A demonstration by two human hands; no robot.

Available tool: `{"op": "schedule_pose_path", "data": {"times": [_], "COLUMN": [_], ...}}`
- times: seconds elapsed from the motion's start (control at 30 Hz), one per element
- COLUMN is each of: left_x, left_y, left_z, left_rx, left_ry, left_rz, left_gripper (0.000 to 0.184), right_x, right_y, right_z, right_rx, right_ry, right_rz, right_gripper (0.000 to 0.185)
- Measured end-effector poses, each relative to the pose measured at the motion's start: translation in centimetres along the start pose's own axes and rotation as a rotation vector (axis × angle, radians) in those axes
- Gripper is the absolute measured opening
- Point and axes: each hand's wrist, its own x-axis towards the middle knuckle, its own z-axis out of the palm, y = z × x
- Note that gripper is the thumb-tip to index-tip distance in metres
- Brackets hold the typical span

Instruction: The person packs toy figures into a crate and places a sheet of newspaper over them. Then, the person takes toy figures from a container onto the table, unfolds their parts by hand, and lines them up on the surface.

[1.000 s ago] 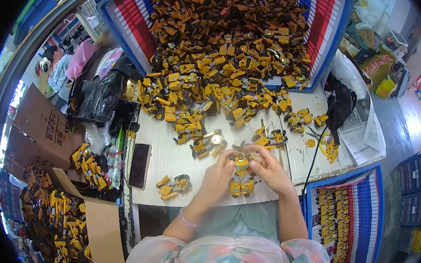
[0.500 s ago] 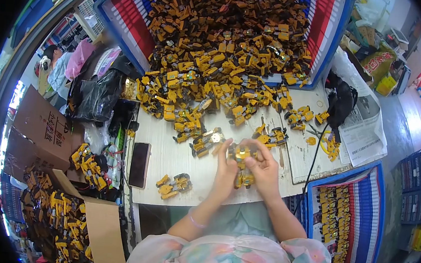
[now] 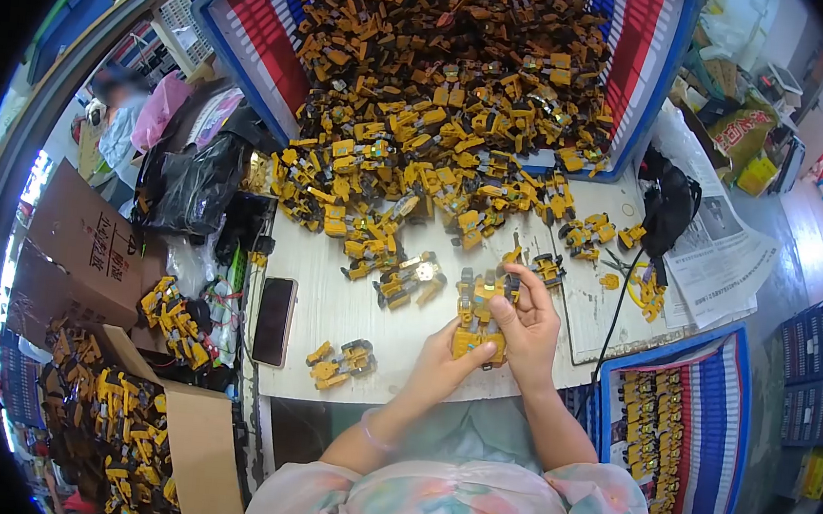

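Over the front of the white table, both hands hold one yellow toy vehicle with dark wheels. My left hand grips its lower end, thumb across the front. My right hand is closed on its right side, the thumb pressing near the middle and the fingers bent behind. Part of the toy's back is hidden by the fingers. Left of the hands lies a single similar toy. Another toy, with a pale round part, rests just beyond my left hand.
A blue-rimmed crate on its side spills many yellow toys toward me. A phone lies at the table's left edge. Pliers and a black cable are right. A lower crate holds rows of toys; a cardboard box holds more.
The toy has turned more upright, showing its long face. My left hand has slid down to its lower end, and my right hand has shifted slightly right.
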Motion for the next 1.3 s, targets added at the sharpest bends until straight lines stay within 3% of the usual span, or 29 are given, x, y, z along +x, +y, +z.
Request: {"op": "schedule_pose_path", "data": {"times": [0.63, 0.73, 0.83, 0.9, 0.97, 1.03, 1.13, 1.3], "left_x": [0.6, 0.0, 0.1, 0.4, -0.5, -0.9, -1.1, -6.2], "left_y": [-0.8, -1.1, 0.9, 3.3, 8.8, 14.7, 19.3, 23.9], "left_z": [-0.8, -0.9, -3.2, -5.2, -4.9, -3.2, -0.9, -2.4], "left_rx": [-0.061, 0.161, 0.306, 0.248, 0.225, 0.213, 0.246, 0.238], "left_ry": [-0.11, -0.045, 0.001, 0.134, 0.133, -0.149, -0.436, -0.696], "left_rz": [0.072, 0.117, 0.36, 0.481, 0.641, 0.977, 1.099, 0.889], "left_gripper": [0.048, 0.051, 0.055, 0.05, 0.048, 0.041, 0.036, 0.022], "right_x": [1.2, 0.7, -0.2, -1.6, -3.0, -3.7, -3.1, -2.5], "right_y": [0.1, 0.1, -0.7, 0.8, 4.4, 8.7, 6.3, 5.7], "right_z": [-0.4, -1.3, -2.6, -3.7, -3.6, -1.7, 0.4, -3.3], "right_rx": [-0.031, -0.059, 0.014, -0.159, -0.331, -0.26, -0.623, -1.026], "right_ry": [0.087, 0.104, 0.109, -0.031, -0.18, -0.266, -0.289, -0.081], "right_rz": [-0.026, -0.003, 0.035, 0.178, 0.315, 0.529, 0.391, -0.23], "right_gripper": [0.034, 0.038, 0.038, 0.04, 0.04, 0.044, 0.042, 0.036]}}
